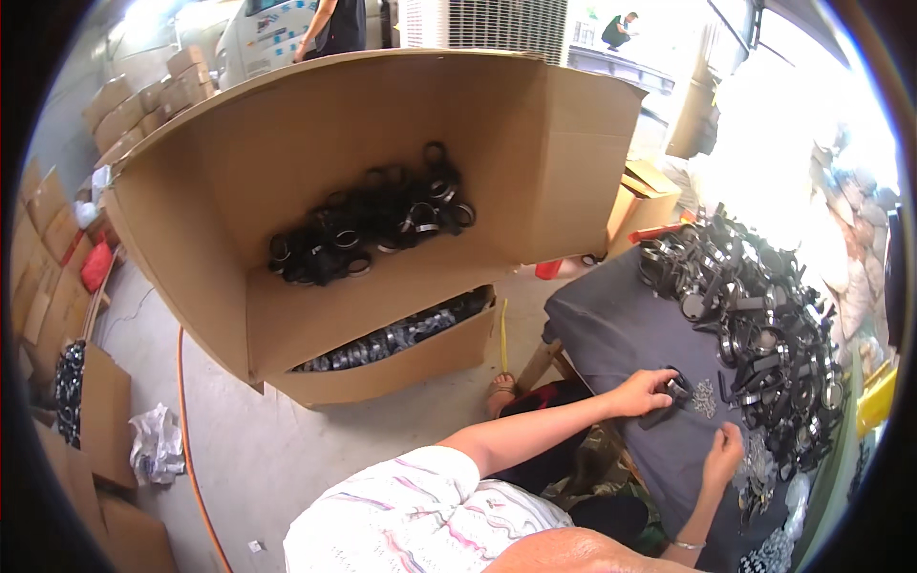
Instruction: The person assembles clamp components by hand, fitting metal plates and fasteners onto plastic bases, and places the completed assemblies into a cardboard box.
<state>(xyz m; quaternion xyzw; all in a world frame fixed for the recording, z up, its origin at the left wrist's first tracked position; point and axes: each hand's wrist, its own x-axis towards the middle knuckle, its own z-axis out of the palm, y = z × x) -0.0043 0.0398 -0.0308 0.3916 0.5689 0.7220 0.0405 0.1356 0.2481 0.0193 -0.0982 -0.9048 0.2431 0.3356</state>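
My left hand (642, 392) is closed on a small black part (676, 386) with a rounded, ring-like end, just above the grey cloth-covered table (611, 310). Beside it on the cloth lies a little heap of tiny silvery pieces (705, 397). Lower right, my right hand (726, 454) has its fingertips pinched together, and whatever they hold is too small to make out. Along the table's right side spreads a large pile of black parts with silver rings (755, 315). Close to my right hand lies a cluster of shiny metal pieces (757, 468).
A big open cardboard box (583, 162) stands left of the table, with black ringed parts (382, 224) inside. Under it, another carton (401, 377) holds rows of parts. An orange hose (191, 449) crosses the floor. Farther back stands a person (341, 27).
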